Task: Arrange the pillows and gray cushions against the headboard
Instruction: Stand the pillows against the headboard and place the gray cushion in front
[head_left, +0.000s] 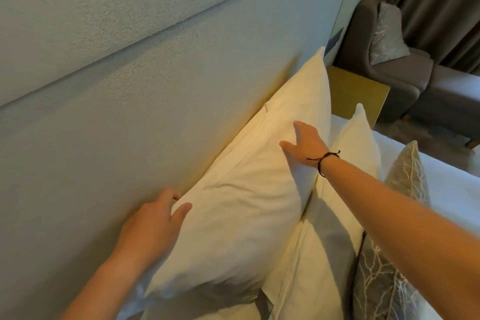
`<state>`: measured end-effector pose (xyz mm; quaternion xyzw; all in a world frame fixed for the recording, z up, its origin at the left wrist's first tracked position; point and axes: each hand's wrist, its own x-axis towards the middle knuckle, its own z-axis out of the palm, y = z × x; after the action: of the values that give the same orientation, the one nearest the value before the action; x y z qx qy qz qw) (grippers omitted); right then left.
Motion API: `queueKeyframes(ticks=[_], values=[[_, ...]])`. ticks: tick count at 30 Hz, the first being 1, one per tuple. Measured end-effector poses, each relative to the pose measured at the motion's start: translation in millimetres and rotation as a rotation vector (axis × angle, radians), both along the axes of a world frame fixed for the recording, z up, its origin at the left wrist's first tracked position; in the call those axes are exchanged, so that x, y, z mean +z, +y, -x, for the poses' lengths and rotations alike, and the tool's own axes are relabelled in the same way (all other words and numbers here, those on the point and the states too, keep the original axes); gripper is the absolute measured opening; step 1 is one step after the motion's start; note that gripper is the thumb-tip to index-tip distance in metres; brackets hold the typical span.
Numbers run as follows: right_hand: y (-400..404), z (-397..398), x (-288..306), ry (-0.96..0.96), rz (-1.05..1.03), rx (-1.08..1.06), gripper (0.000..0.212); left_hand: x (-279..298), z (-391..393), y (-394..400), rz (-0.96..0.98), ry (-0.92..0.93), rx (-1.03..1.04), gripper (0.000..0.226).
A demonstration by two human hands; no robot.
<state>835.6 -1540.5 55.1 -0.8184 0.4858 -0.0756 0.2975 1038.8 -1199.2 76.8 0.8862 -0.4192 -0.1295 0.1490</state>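
Observation:
A large white pillow [241, 205] leans upright against the padded grey-green headboard [124, 86]. My left hand [153, 223] rests on the pillow's near top edge, by the headboard, fingers spread. My right hand [305, 144] presses flat on the pillow's front face farther along, fingers apart, a black cord on the wrist. A second white pillow [335, 215] stands in front of the first. A gray cushion [387, 278] with a pale branch pattern leans in front of that, partly behind my right forearm.
White bed linen [452, 197] lies to the right. A yellow-brown bedside table [355, 91] stands past the pillows. Beyond it is a grey armchair [405, 78] holding a silvery cushion [387, 34], with dark curtains [441, 2] behind.

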Motion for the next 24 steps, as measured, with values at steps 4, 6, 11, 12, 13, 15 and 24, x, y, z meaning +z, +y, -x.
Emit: queueKeyframes(ticks=[4,6,11,12,13,15,24], values=[[67,20,-27,-0.120,-0.129,-0.042,0.082,5,2,26,-0.062,0.005,-0.088,0.035],[97,24,-32,-0.177,-0.158,-0.055,0.081,10,3,36,-0.092,-0.077,-0.115,0.037],[137,42,-28,-0.124,-0.203,0.109,0.081,23,5,48,-0.268,-0.376,-0.219,0.017],[139,50,-27,-0.094,-0.204,0.140,0.081,25,7,47,-0.305,-0.413,-0.225,0.013],[139,59,-25,-0.061,-0.204,0.159,0.081,28,8,43,-0.318,-0.432,-0.228,0.010],[136,80,-26,0.021,-0.177,0.150,0.081,31,12,29,-0.282,-0.411,-0.235,0.015],[154,127,-45,0.277,-0.116,-0.062,0.067,22,25,-169,-0.164,0.080,-0.281,0.042]])
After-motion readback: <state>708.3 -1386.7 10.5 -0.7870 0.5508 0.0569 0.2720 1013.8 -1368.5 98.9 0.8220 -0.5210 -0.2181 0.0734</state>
